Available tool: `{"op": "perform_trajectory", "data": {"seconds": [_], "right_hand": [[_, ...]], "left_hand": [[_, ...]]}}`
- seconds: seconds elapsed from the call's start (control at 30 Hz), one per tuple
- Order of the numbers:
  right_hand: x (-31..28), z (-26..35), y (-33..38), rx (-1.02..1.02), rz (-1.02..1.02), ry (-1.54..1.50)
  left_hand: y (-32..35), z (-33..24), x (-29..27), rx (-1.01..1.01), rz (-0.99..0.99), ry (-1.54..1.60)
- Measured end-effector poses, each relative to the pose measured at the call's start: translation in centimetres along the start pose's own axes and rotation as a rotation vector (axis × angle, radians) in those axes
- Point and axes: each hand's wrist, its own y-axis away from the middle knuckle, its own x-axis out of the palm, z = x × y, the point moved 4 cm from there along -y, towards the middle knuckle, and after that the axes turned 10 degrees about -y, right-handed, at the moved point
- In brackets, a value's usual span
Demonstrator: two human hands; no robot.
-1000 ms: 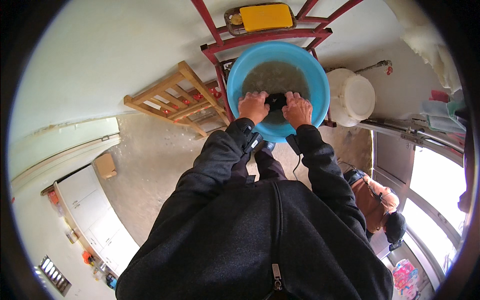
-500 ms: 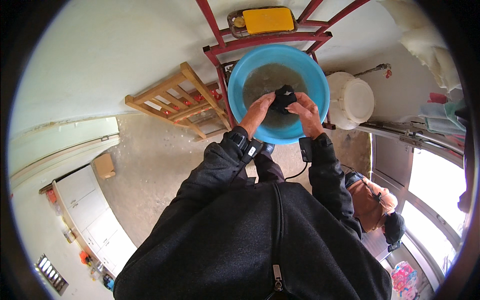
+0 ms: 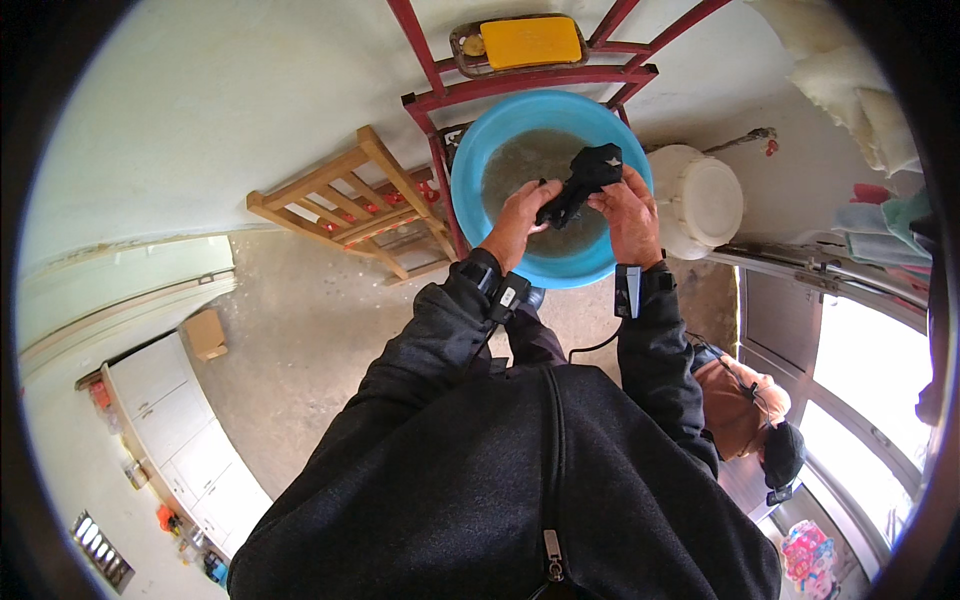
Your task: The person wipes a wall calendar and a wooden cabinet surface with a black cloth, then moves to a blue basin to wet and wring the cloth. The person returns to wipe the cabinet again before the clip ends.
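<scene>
**Two hands grip a dark cloth over a blue basin**

The left hand and the right hand are both closed on one dark cloth, holding it up above the blue basin. The left hand clamps the lower end of the cloth, the right hand the upper part, where a bunched end sticks up past the fingers. The cloth hangs over the middle of the basin, above the water.

The basin holds murky, greyish water that fills most of its round bowl. It sits on a red metal stand. On the far side of the basin, a tray on top of the stand carries a yellow block and a smaller yellowish lump beside it.

Just right of the basin stands a white bucket; what it contains cannot be told. Left of the basin a wooden rack leans against the wall. Near the basin's right side, lower down, a person in a brown top is crouched by a window frame.
</scene>
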Motion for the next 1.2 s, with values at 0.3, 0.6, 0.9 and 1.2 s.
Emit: {"op": "perform_trajectory", "data": {"seconds": [0.3, 0.6, 0.9, 1.2], "right_hand": [[-0.2, 0.7, 0.1, -0.010, -0.029, -0.009], [2.2, 3.3, 0.5, -0.133, -0.082, 0.305], [3.8, 3.5, 0.7, -0.143, -0.028, 0.321], [3.1, 3.3, 0.6, -0.209, 0.062, 0.052]], "left_hand": [[-0.1, -1.7, -0.3, 0.155, 0.027, -0.503], [-0.7, -1.0, 0.0, 0.192, -0.117, -0.588], [-1.0, -2.1, 2.0, 0.693, -0.243, -0.987], [-2.3, -0.8, 0.0, 0.346, -0.179, -0.562]]}}
